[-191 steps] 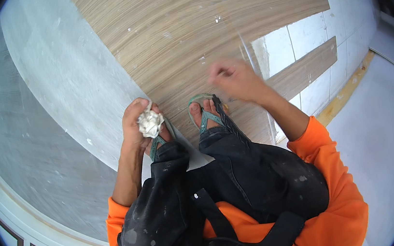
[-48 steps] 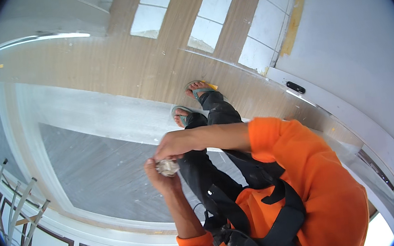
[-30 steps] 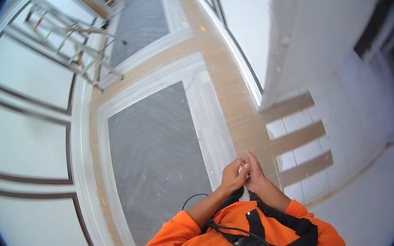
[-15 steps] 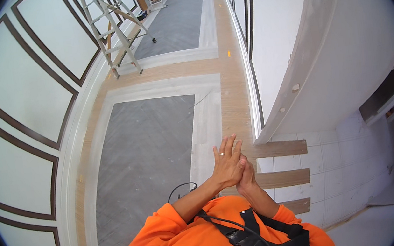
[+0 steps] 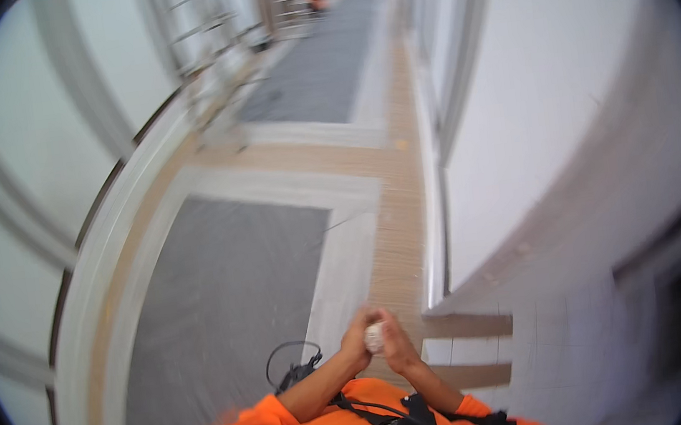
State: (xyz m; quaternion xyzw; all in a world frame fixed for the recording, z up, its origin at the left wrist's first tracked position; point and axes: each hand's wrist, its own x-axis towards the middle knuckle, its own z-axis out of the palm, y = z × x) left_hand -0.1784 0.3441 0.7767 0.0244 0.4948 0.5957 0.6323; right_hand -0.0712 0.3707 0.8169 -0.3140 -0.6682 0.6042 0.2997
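Note:
My left hand [image 5: 358, 334] and my right hand [image 5: 399, 347] are together low in the middle of the head view, in front of my orange-sleeved body. Between them shows a small whitish, rounded lump [image 5: 374, 339], its surface mottled. Both hands curl around it, fingers bent. Motion blur hides its exact kind. Just left of my left forearm is a black cable [image 5: 282, 349], looped near my waist.
A grey floor panel [image 5: 224, 293] with a pale border lies ahead-left, beside a wood-look strip [image 5: 397, 231]. A blurred stepladder [image 5: 205, 60] stands by the panelled left wall. A white wall [image 5: 549, 130] rises right. Brown planks [image 5: 467, 326] lie over white tiles. Far off is a person in orange [image 5: 317, 2].
My hands were pressed together with the left fingers spread upward; now both curl around the whitish lump. They sit lower and further left. The view has shifted and blurred.

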